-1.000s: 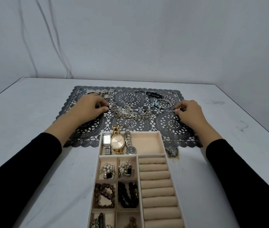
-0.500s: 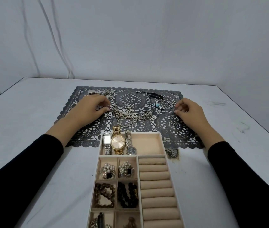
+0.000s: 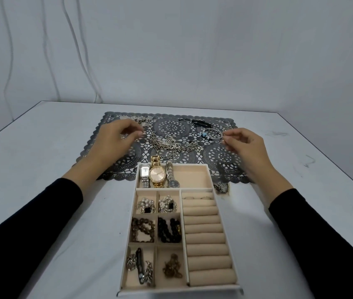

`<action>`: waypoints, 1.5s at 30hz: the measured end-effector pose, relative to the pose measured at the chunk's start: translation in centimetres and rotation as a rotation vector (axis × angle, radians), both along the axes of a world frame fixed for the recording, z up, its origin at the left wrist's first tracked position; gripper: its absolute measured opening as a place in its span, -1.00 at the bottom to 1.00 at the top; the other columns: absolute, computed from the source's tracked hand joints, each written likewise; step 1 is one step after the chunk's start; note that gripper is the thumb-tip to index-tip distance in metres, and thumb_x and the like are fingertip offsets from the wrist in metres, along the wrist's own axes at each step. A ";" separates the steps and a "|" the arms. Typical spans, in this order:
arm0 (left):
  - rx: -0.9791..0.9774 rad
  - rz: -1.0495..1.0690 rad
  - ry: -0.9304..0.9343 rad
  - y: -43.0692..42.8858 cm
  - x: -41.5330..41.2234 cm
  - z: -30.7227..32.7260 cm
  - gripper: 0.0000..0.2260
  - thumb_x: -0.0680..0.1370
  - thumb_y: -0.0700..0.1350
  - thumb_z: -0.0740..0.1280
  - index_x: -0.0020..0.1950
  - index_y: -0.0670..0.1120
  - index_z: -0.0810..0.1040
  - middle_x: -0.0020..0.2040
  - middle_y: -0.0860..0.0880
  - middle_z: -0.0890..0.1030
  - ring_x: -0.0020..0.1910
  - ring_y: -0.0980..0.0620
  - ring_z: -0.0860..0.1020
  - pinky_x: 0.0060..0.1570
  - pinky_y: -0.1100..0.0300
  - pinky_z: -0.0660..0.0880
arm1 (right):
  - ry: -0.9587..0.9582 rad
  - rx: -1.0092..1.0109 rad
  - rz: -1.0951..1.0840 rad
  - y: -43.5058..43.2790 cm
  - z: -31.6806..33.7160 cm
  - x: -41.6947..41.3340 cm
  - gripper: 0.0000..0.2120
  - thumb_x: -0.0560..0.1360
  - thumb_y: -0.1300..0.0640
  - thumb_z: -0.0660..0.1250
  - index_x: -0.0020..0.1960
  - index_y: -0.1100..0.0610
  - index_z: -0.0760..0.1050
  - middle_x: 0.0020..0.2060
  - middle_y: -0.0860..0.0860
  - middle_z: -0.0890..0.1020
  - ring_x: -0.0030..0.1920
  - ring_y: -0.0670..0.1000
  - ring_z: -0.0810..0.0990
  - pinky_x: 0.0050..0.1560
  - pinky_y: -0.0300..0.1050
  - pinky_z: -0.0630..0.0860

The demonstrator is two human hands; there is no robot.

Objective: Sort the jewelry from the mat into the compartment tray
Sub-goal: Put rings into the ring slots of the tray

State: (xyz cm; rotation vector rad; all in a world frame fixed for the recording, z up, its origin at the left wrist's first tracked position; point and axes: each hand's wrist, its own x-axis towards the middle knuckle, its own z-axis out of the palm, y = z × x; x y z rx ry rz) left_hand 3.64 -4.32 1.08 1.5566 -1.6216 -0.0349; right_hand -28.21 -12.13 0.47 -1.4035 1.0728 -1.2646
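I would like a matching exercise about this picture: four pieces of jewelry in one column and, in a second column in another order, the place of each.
Things
1. gold watch
2. black beads
3. butterfly necklace
4. blue-bead bangle

Places
A. middle of the mat
B. tray, small compartment beside the brown beads
C. mat, near the right hand
D. tray, wide far compartment

Pairs: 1-D, 2-B, 3-A, 4-C.
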 end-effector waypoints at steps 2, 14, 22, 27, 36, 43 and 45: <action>-0.044 -0.018 0.087 1.1 -0.9 0.3 -0.88 0.50 -0.12 0.45 0.03 -0.04 0.65 -0.13 0.15 0.63 -0.16 0.36 0.55 -0.06 0.53 0.43 | -0.083 -0.002 0.027 1.1 0.3 0.2 -0.85 0.45 0.36 0.39 -0.07 0.15 0.62 -0.20 0.12 0.66 -0.17 0.04 0.61 -0.14 -0.19 0.57; -0.096 -0.218 0.422 7.8 -6.3 1.5 -0.89 0.47 -0.16 0.49 -0.03 -0.11 0.67 -0.14 0.03 0.68 -0.15 0.12 0.62 -0.09 0.33 0.54 | -0.119 -0.041 0.208 8.9 1.2 -0.5 -0.87 0.40 0.30 0.45 -0.08 0.15 0.64 -0.26 0.01 0.62 -0.27 -0.09 0.51 -0.27 -0.30 0.45; -0.040 -0.328 0.442 9.9 -8.8 0.7 -0.90 0.46 -0.18 0.49 -0.04 -0.12 0.67 -0.14 0.01 0.68 -0.12 0.03 0.63 -0.07 0.16 0.60 | 0.068 -0.119 0.346 11.4 0.7 -1.0 -0.88 0.41 0.39 0.42 -0.09 0.26 0.63 -0.29 0.04 0.65 -0.28 -0.11 0.57 -0.23 -0.32 0.49; -0.007 -0.343 0.450 10.5 -9.5 0.8 -0.92 0.47 -0.16 0.48 -0.05 -0.09 0.67 -0.16 0.02 0.67 -0.12 0.04 0.64 -0.29 0.14 0.63 | 0.259 -0.176 0.418 11.9 0.5 -1.4 -0.89 0.41 0.36 0.44 -0.10 0.22 0.65 -0.22 0.18 0.67 -0.20 0.03 0.60 -0.09 -0.14 0.53; -0.001 -0.348 0.420 10.5 -9.8 0.6 -0.91 0.47 -0.13 0.48 -0.05 -0.09 0.66 -0.16 0.07 0.67 -0.14 0.09 0.63 -0.27 0.30 0.58 | 0.487 -0.284 0.532 11.9 0.6 -1.8 -0.87 0.43 0.32 0.44 -0.11 0.12 0.67 -0.25 -0.03 0.65 -0.26 -0.12 0.51 -0.21 -0.14 0.43; 0.009 -0.341 0.428 10.6 -10.0 0.7 -0.92 0.47 -0.12 0.48 -0.06 -0.06 0.66 -0.16 0.07 0.67 -0.14 0.11 0.63 -0.31 0.32 0.56 | 0.559 -0.325 0.569 11.8 0.8 -1.9 -0.86 0.43 0.31 0.42 -0.11 0.09 0.67 -0.20 -0.01 0.64 -0.22 -0.04 0.54 -0.17 0.02 0.46; 0.014 -0.332 0.424 10.6 -10.0 0.7 -0.92 0.47 -0.11 0.48 -0.06 -0.06 0.66 -0.16 0.07 0.67 -0.14 0.10 0.63 -0.30 0.30 0.57 | 0.545 -0.296 0.582 11.7 0.9 -2.0 -0.88 0.45 0.28 0.43 -0.09 0.09 0.67 -0.18 0.00 0.65 -0.20 -0.01 0.54 -0.14 0.02 0.47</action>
